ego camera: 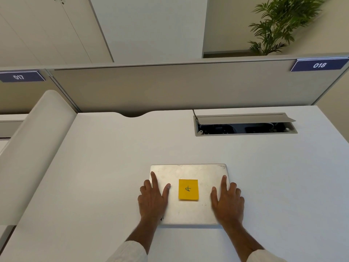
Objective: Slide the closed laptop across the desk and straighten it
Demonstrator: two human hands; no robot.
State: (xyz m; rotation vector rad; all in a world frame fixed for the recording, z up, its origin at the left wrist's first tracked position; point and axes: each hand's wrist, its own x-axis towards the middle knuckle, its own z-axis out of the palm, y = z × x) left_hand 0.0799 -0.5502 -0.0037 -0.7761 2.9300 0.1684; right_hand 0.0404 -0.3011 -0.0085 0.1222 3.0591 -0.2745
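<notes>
Both hands, left hand [153, 200] and right hand [227, 202], lie flat on the closed laptop [188, 210], flanking its yellow sticky note [188, 190].

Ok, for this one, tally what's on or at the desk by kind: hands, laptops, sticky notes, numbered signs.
Hands: 2, left hand and right hand, flat on the laptop
Laptops: 1, closed silver laptop
Sticky notes: 1, yellow note
Numbered signs: 2, 017 sign, 018 sign
Total: 6
</notes>
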